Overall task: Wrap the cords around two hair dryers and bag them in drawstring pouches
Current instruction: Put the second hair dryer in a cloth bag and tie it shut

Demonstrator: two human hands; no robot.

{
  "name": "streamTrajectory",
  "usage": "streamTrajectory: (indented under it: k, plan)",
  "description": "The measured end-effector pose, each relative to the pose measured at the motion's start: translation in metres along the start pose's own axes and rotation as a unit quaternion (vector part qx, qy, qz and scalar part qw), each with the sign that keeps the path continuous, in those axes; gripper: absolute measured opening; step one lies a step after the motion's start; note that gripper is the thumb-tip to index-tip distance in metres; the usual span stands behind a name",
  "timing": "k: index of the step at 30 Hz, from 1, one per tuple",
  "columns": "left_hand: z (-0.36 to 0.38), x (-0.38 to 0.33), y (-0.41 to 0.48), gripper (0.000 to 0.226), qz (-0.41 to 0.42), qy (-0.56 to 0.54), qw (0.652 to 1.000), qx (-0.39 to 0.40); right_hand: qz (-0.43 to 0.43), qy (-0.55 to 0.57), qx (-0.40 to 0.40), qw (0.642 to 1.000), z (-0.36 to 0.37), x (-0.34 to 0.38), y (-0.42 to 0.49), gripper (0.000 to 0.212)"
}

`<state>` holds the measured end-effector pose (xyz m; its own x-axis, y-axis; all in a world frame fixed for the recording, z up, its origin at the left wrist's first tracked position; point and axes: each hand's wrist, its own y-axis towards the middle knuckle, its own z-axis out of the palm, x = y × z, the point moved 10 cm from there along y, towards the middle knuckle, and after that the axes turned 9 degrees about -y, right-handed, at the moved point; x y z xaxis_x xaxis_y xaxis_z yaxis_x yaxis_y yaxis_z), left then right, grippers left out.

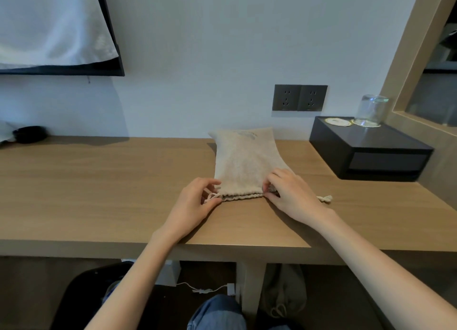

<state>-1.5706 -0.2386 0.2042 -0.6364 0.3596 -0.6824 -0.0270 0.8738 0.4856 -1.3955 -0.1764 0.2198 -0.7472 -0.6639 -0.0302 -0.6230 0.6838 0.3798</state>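
- Head camera looks down over a person's knee in blue jeans (217, 312) at the bottom edge, with a dark chair (81, 297) to its left.
- Under the desk, a white charger cable (205, 289) lies on the floor. A dark drawstring bag (283, 290) slumps just right of the desk's leg.
- Two bare forearms reach over the front edge of the wooden desk (99, 181).
- The left hand (195, 206), fingers curled, pinches the drawstring (210, 196) where it leaves the left end of the pouch's mouth.
- The right hand (291, 193), fingers curled, pinches the right corner of that mouth. A tasselled cord end (326, 198) lies on the desk just past the wrist.
- The beige drawstring pouch (244, 161) lies flat at mid-desk between the hands, its gathered mouth toward the person and its closed end near the wall. Whether anything is inside cannot be told.
- A black box (371, 151) sits on the desk at right, well apart from the pouch. On its top a clear glass (372, 111) stands on one coaster, and a second coaster (338, 122) lies just beside it.
- A dark double wall socket (299, 97) is mounted above the pouch's far end.
- A small black object (31, 134), too dim to name, rests at the desk's far left.
- A white cloth (49, 23) drapes a dark-framed panel (116, 57) at upper left.
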Motion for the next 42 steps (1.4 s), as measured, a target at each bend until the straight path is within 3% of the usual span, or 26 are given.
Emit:
streamTrajectory:
  k: [5, 9, 20, 32, 37, 42]
  plan:
    - [-0.016, 0.004, -0.007, 0.012, -0.030, -0.003, 0.999, -0.033, -0.006, 0.119, -0.017, 0.993, -0.001, 0.036, 0.007, 0.025]
    - [-0.023, 0.008, -0.011, 0.011, -0.029, -0.009, 0.999, -0.022, -0.045, 0.100, -0.018, 0.994, 0.011, 0.074, 0.022, 0.032]
    - [-0.030, 0.030, -0.009, 0.010, -0.087, -0.010, 0.996, -0.009, -0.034, 0.024, -0.090, 0.995, 0.018, 0.080, 0.031, 0.025]
    - [-0.050, 0.044, -0.017, 0.011, -0.157, -0.077, 0.978, -0.115, 0.012, 0.057, -0.111, 0.992, 0.011, 0.035, 0.016, 0.018]
    - [-0.039, 0.034, -0.015, 0.010, -0.142, 0.010, 0.987, -0.073, -0.010, 0.139, -0.085, 0.987, 0.013, 0.033, 0.010, 0.025]
    - [-0.018, -0.007, -0.013, 0.026, -0.017, 0.150, 0.984, -0.096, 0.068, 0.137, -0.152, 0.976, -0.013, -0.006, -0.020, 0.018]
